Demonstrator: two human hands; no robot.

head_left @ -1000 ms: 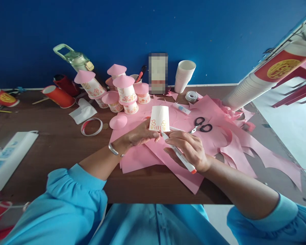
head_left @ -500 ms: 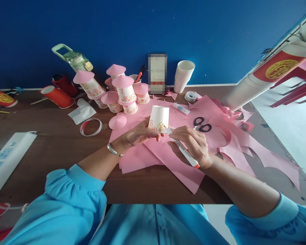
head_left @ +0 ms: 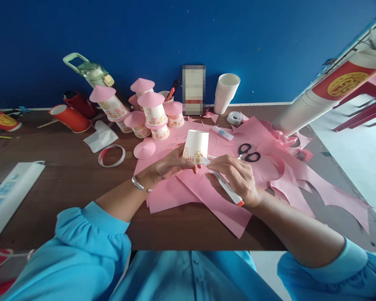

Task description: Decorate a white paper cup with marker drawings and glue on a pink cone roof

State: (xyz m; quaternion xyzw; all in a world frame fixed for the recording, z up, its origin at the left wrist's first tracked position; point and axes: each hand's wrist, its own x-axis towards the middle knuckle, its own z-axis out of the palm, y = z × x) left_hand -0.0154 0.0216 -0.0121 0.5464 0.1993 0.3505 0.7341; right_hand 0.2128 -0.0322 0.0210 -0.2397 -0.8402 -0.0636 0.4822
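Observation:
My left hand (head_left: pixel 173 164) is closed round the lower part of a white paper cup (head_left: pixel 195 144), which has flower and line drawings near its lower edge. A white marker (head_left: pixel 226 188) with an orange end is gripped in my right hand (head_left: pixel 236 177), its tip at the drawn part of the cup. Under both hands lie sheets of pink paper (head_left: pixel 172 194). Behind the cup stand several decorated cups with pink cone tops (head_left: pixel 151 99), and a loose pink cone (head_left: pixel 144 149) lies to the left.
Scissors (head_left: pixel 249 153), a glue stick (head_left: pixel 223 133) and a tape roll (head_left: pixel 235 118) lie beyond my right hand. Stacked white cups (head_left: pixel 226 94) stand by the wall. A second tape roll (head_left: pixel 112 156), red cup (head_left: pixel 70 118) and power strip (head_left: pixel 14 192) are left.
The cup has shifted very slightly to the right in my left hand. The marker has moved slightly left, its tip still at the cup.

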